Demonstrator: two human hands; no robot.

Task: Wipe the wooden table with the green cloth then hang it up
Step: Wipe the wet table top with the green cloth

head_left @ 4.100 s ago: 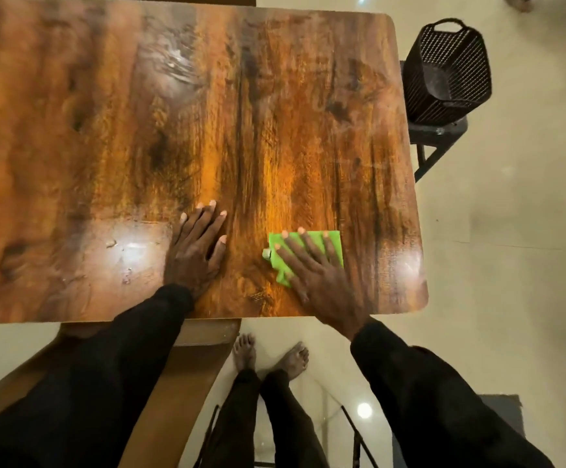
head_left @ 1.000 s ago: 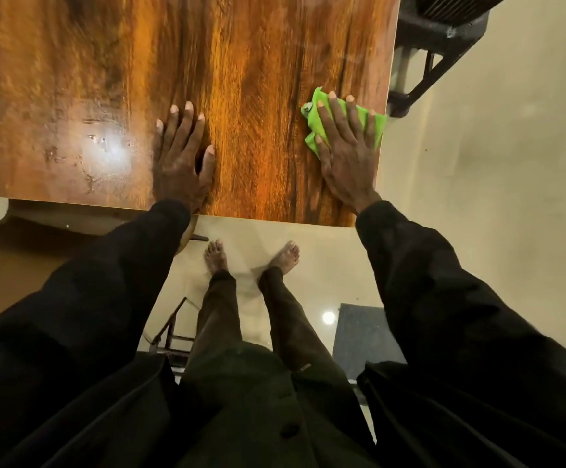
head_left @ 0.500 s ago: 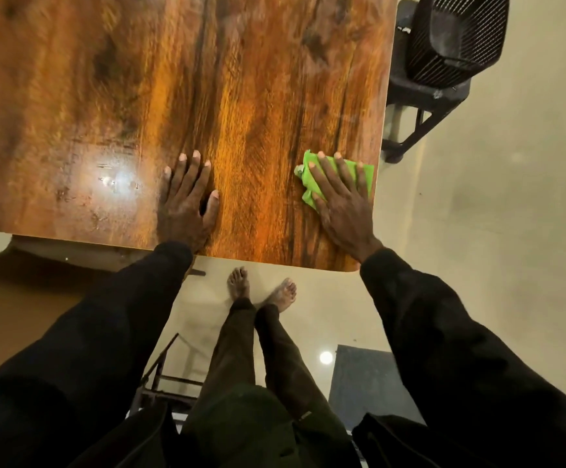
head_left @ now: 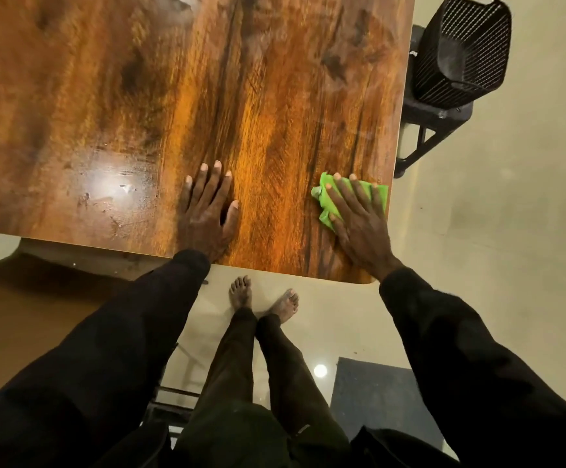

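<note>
Near the right-hand edge of the wooden table [head_left: 207, 79], your right hand [head_left: 359, 221] lay flat on the green cloth [head_left: 325, 197], fingers [head_left: 342, 190] spread and extended, pressing the cloth down rather than clutching it. The cloth sat bunched under that palm, close to the near right corner and just inside the table's right edge. Your left hand [head_left: 207, 214] rested empty on the bare wood well apart from the cloth, fingers straight and slightly splayed, thumb out, apparently bracing you.

The wiping step looked to be the one in hand, and the hanging was not yet begun. A glossy patch with small specks [head_left: 112, 194] showed to the left of your bracing hand, so I would judge that part of the surface not finished. The next move seemed to call for sliding the cloth under flat pressure along the edge or across toward that patch, keeping it from slipping off the side.

Counted: one table, one cloth, two hands, two bare feet [head_left: 264, 298] on the floor. One black mesh basket [head_left: 460, 52] stood on one dark stool [head_left: 433, 119] beyond the table's right side. No hook or rail for hanging was in view.
</note>
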